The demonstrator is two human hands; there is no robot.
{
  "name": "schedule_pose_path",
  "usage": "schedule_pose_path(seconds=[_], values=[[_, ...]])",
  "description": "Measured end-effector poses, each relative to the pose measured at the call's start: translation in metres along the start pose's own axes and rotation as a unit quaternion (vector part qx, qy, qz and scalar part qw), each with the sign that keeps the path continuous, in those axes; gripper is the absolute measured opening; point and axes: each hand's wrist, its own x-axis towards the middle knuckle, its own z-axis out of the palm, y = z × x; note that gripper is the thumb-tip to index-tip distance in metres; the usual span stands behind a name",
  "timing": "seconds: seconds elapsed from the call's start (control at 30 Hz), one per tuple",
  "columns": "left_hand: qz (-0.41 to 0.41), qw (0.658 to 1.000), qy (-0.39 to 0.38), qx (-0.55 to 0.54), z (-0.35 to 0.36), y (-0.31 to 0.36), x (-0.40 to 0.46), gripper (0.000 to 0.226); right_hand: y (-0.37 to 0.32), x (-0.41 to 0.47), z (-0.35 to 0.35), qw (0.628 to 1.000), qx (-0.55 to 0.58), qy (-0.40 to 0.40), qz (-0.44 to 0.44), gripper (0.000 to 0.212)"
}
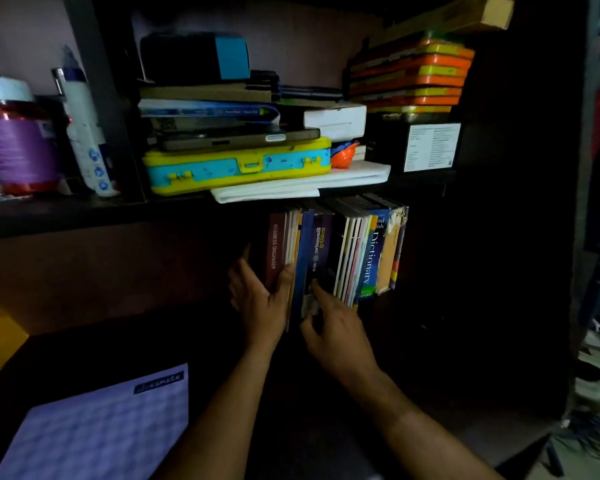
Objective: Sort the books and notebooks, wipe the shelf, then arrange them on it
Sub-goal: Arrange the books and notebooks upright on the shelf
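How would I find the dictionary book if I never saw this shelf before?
Look under the yellow and blue case, at the row of upright books on the lower shelf. The dictionary stands near the row's right end. It alone has a blue spine with "Dictionary" in big white letters, beside a tattered tan book.

On the upper ledge a yellow and blue case lies flat with a dark tablet on top of it. Folded white paper sticks out just under the case. To the right, orange and yellow trays are stacked above a black box. Far left stand a purple jar and a white bottle.
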Motion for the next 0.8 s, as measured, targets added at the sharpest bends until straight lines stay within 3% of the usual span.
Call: schedule_pose_path(seconds=[0.13,0.23,0.33,0.43,0.5,0.57,0.63,0.7,0.73,0.8], values=[[-0.035,0.997,-0.043,0.048,-0.011,0.016,0.001,0.110,-0.006,-0.006,-0.008,1.000,0.006,-0.013,-0.001,0.059],[-0.112,0.979,-0.157,0.060,-0.041,0.047,0.010,0.113,-0.020,-0.019,-0.010,0.997,0.072,0.005,0.015,0.040],[-0.232,0.930,-0.285,-0.033,-0.093,0.084,0.037,0.097,-0.057,-0.048,-0.006,0.979,0.178,-0.039,0.091,0.019],[-0.240,0.913,-0.324,-0.063,-0.161,0.110,0.039,0.055,-0.100,-0.089,0.000,0.961,0.219,-0.121,0.116,0.031],[-0.225,0.928,-0.296,0.003,-0.194,0.109,0.027,0.037,-0.112,-0.107,-0.003,0.963,0.213,-0.133,0.096,0.037],[-0.185,0.923,-0.261,0.212,-0.237,0.093,0.001,0.045,-0.121,-0.120,-0.012,0.969,0.166,-0.165,0.078,0.039],[-0.190,0.826,-0.279,0.451,-0.276,0.068,-0.033,0.073,-0.127,-0.130,-0.015,0.964,0.130,-0.217,0.078,0.044],[-0.248,0.750,-0.302,0.534,-0.309,0.052,-0.074,0.090,-0.139,-0.138,-0.014,0.956,0.126,-0.249,0.089,0.050],[-0.256,0.740,-0.301,0.544,-0.316,0.048,-0.092,0.093,-0.143,-0.140,-0.012,0.956,0.120,-0.254,0.089,0.048],[-0.246,0.764,-0.268,0.533,-0.324,0.043,-0.116,0.101,-0.152,-0.144,-0.005,0.954,0.094,-0.274,0.073,0.036]])
